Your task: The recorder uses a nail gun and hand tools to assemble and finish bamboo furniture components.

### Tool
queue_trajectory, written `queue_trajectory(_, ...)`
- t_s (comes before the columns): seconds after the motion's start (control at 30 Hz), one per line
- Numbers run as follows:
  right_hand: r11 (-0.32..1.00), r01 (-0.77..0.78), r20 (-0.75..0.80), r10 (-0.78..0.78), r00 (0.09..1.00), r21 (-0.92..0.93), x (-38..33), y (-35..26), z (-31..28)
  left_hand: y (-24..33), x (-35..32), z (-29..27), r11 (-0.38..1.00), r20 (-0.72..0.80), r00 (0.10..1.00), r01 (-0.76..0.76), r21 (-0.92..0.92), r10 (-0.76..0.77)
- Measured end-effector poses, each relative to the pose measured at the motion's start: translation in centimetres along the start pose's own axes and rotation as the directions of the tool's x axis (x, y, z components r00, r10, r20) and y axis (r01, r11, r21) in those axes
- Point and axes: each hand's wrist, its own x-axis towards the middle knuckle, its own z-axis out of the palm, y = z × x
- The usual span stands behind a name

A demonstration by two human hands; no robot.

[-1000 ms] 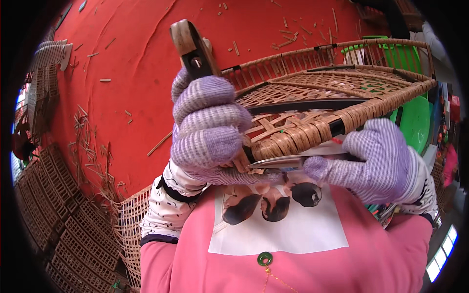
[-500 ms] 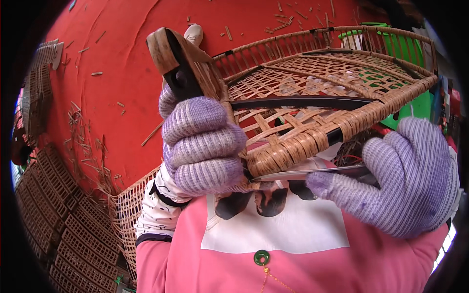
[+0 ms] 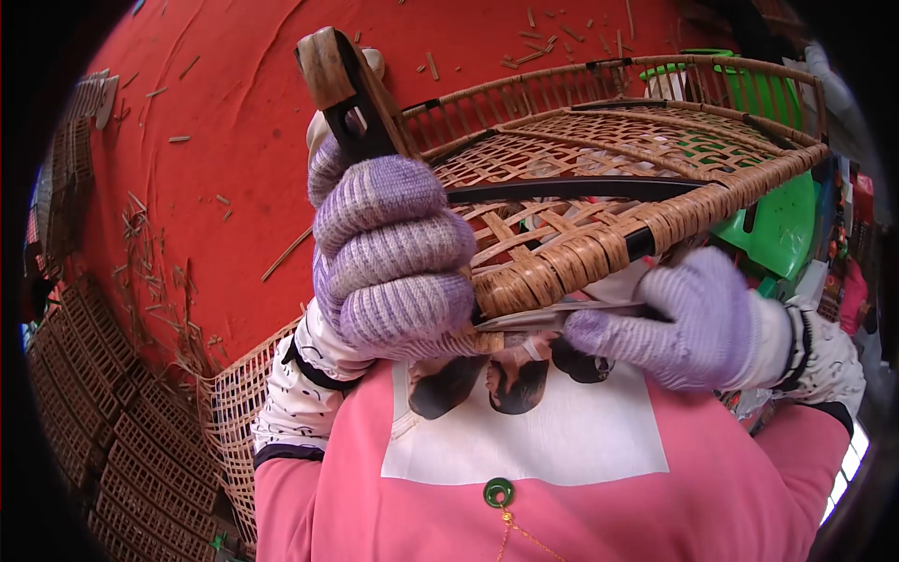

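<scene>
A woven rattan panel (image 3: 552, 276) with a wrapped rim slants across in front of my chest, its open lattice crossed by a black curved bar (image 3: 581, 190). My left hand (image 3: 393, 248), in a purple and white knit glove, is closed round the panel's left end, beside an upright wood-and-black end piece (image 3: 342, 94). Below the wrapped rim, my gloved right hand (image 3: 698, 323) grips a knife-like tool with a narrow metal blade (image 3: 534, 314). The blade points left, close to my left fingers; motion blurs it, and whether it touches the rim I cannot tell. Its handle is mostly hidden in the glove.
Stacked woven rattan pieces (image 3: 159, 468) stand at the lower left. Cut strips (image 3: 150, 244) litter the red floor (image 3: 234, 140). A green plastic chair-like object (image 3: 777, 225) is at the right, and a green bin (image 3: 763, 94) shows behind the panel's far right end.
My right hand has moved left and turned, bringing its wrist and sleeve into sight, with the tool still held. The panel has shifted slightly; my left hand keeps its grip.
</scene>
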Motion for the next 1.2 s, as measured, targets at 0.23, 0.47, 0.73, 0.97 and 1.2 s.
queue_trajectory(0.23,0.854,-0.01,-0.04,0.035,0.999,0.52,1.4,-0.4,3.2,-0.2,0.2,0.2,0.999,-0.002,1.0,0.016,-0.041,-0.016)
queue_trajectory(0.47,0.98,0.037,-0.202,0.003,0.979,0.197,-1.0,1.4,3.7,-0.7,0.5,0.0,0.998,0.076,0.996,-0.051,-0.034,0.053)
queue_trajectory(0.73,0.986,0.071,-0.055,-0.08,0.995,-0.151,-1.9,-1.7,0.3,-0.5,0.3,-0.3,0.995,0.12,0.989,-0.094,0.043,0.089)
queue_trajectory(0.97,0.981,-0.095,-0.071,0.084,0.994,-0.169,-2.4,-4.3,1.1,-1.2,0.5,0.2,0.993,0.102,0.988,-0.119,0.025,0.116)
queue_trajectory(1.2,0.967,-0.157,-0.01,0.158,0.987,-0.2,-1.6,-6.0,0.4,-0.9,0.5,0.3,0.993,0.064,0.991,-0.117,0.017,0.116)
